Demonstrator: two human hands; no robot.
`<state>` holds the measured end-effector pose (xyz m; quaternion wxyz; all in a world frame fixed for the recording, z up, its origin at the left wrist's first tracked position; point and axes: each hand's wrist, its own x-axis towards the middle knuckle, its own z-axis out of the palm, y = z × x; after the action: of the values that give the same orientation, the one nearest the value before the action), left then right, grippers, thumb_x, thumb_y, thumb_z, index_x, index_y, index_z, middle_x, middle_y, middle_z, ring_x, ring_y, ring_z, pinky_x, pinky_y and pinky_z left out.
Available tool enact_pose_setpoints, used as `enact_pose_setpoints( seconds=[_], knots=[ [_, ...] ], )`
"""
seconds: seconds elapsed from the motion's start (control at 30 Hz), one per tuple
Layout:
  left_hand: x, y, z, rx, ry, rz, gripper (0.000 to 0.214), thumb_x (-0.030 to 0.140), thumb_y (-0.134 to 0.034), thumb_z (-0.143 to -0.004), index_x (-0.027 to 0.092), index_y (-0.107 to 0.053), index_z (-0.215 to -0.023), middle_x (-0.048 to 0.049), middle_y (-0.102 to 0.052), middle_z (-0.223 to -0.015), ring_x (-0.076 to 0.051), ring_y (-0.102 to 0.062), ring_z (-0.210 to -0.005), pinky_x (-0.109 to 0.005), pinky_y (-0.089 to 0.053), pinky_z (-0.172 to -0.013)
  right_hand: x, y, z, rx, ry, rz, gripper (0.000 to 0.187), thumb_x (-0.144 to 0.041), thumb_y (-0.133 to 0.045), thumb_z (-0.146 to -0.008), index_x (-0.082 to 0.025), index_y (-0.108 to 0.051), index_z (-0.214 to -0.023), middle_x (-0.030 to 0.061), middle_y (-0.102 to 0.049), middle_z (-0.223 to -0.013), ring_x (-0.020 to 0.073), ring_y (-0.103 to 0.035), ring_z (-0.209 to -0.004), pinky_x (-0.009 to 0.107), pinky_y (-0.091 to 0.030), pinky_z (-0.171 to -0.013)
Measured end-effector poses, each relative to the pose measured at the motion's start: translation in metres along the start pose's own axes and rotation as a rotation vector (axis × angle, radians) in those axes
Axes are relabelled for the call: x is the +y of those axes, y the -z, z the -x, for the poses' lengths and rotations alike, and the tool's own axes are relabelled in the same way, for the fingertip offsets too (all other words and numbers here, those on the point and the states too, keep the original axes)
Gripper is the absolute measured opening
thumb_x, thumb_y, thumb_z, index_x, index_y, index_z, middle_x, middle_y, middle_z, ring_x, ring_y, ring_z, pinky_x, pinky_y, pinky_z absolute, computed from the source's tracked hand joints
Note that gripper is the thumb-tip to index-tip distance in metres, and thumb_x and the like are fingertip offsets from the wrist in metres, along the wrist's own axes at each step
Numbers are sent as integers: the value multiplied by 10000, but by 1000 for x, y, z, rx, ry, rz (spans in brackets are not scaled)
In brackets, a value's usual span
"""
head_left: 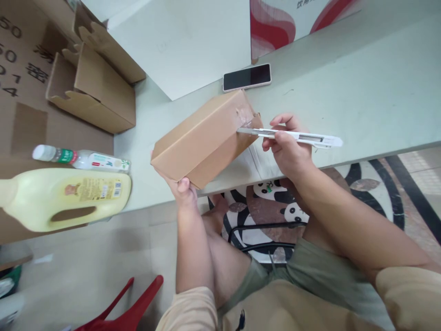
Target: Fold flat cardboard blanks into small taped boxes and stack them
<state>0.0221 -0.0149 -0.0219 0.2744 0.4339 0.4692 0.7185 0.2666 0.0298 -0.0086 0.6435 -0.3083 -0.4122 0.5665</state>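
probably, the brown cardboard box (200, 138) is light for its bulk and stiff along its folds, though its broad panels would likely dent under a hard squeeze. it is held tilted over the near side of the bench (361, 92); whether it touches the surface i cannot tell. the left hand (185, 193) grips its near left corner, thumb showing and other fingers mostly hidden, a sound hold well apart from the blade. the right hand (291, 149) has its fingers closed around a slim white box cutter (306, 137), its blade at the box's end beside the clear tape (244, 117). that blade could snap if twisted, and the smooth handle may slip.
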Motion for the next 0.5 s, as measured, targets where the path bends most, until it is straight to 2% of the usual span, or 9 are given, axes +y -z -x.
enact_pose_setpoints(
  seconds=[0.13,0.23,0.37,0.5],
  knots=[
    [-5,5,-1,11,12,1,850,702,-754,-565,332,-550,-1302,-62,-579,-1390,-329,-493,-1375,-463,-447,-1118,-2,1,-1,-72,-84,-38,390,-499,-853,-726,-232,-606,-868,-49,-634,-700,82,-620,-638,236,-540,-618],
    [-9,10,-3,24,31,28,776,698,-748,-577,320,-582,-1234,-60,-615,-1304,-315,-519,-1338,-449,-455,-1101,-4,3,-2,-149,-154,-75,364,-431,-877,-714,-240,-634,-906,-48,-644,-770,76,-632,-688,237,-548,-667],
    [-7,10,-3,-5,41,-28,855,752,-751,-523,331,-579,-1248,-60,-617,-1290,-319,-529,-1317,-436,-475,-1060,-6,2,-2,-146,-160,-143,318,-380,-898,-690,-244,-647,-828,-54,-646,-849,66,-653,-729,244,-569,-742],
    [-1,6,-2,-51,25,-146,997,861,-712,-464,338,-558,-1300,-70,-594,-1326,-333,-515,-1329,-452,-451,-1063,-5,-1,-3,-90,-81,-83,313,-458,-863,-734,-260,-668,-877,-34,-672,-875,103,-680,-797,303,-598,-824]
  ],
)
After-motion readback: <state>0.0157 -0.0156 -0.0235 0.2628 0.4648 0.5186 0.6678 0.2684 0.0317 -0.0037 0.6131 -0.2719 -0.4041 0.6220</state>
